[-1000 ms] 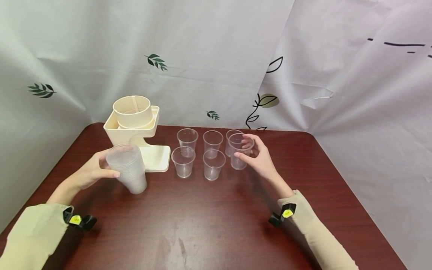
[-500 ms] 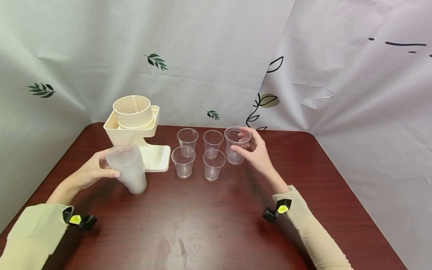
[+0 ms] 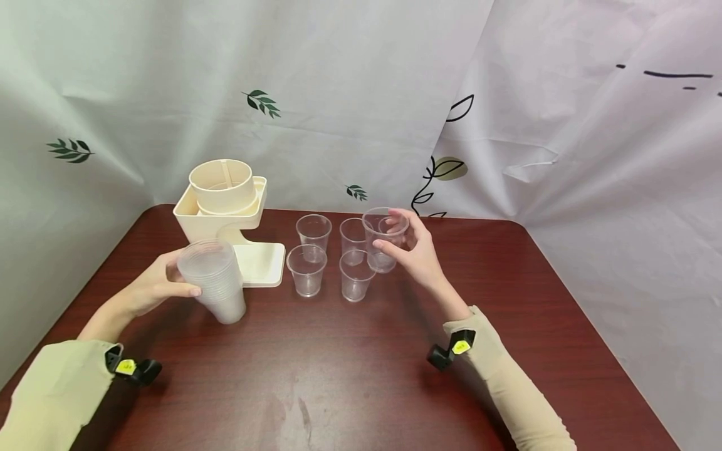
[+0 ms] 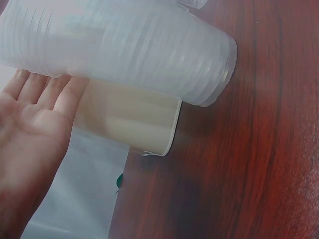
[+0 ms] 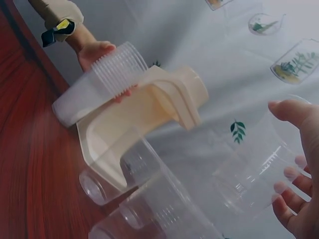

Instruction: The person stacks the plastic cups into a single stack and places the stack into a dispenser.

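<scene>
My left hand (image 3: 149, 287) grips a tall stack of nested clear plastic cups (image 3: 219, 289), tilted, at the left beside the cream stand. In the left wrist view the fingers (image 4: 62, 94) reach behind the stack. My right hand (image 3: 416, 255) holds a single clear plastic cup (image 5: 254, 169) between thumb and fingers near its rim. This cup overlaps the right end of a group of upright clear cups; whether its base touches the table I cannot tell. Next to it are a front cup (image 3: 355, 282) and a back cup (image 3: 350, 241); another rim shows faintly through it.
Further left stand a front cup (image 3: 307, 275) and a back cup (image 3: 313, 230). A cream stand (image 3: 217, 222) with a round holder on top and a flat base is behind the stack. The dark red table (image 3: 350, 363) meets a patterned white curtain (image 3: 316, 138) at the back.
My right hand has moved left and slightly away from me with its cup, from the group's right side to overlap the right-hand cups. The left hand and stack stay put.
</scene>
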`<state>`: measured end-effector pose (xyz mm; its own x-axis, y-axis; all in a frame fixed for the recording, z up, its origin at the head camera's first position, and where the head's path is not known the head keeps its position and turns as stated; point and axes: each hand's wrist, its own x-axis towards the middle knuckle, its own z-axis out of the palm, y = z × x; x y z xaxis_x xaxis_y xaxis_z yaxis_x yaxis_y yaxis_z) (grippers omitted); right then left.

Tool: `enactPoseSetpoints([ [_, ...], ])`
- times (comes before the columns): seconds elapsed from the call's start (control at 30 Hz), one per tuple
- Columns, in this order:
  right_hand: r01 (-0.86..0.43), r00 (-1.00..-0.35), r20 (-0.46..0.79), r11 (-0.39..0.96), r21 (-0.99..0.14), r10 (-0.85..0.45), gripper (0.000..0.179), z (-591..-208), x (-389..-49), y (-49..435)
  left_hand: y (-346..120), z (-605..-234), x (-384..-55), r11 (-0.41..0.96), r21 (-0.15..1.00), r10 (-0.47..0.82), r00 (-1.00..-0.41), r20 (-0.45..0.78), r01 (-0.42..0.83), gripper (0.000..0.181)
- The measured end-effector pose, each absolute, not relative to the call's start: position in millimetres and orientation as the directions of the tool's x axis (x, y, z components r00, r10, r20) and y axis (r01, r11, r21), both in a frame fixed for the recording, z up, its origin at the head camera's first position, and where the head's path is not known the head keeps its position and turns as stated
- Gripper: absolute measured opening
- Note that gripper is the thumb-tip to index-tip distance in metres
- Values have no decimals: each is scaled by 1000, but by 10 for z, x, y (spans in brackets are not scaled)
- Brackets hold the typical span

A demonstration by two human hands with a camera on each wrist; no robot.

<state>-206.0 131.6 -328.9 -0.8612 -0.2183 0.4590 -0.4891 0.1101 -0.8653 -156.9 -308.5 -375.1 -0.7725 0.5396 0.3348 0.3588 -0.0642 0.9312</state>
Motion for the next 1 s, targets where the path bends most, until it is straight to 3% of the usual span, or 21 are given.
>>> enactPoseSetpoints([
  [1.0,-492,-837,458,45,-870,-299,60,-3113,-2030,810,-3081,-3738,-1572,-74,928,541,-767,345,365,73],
])
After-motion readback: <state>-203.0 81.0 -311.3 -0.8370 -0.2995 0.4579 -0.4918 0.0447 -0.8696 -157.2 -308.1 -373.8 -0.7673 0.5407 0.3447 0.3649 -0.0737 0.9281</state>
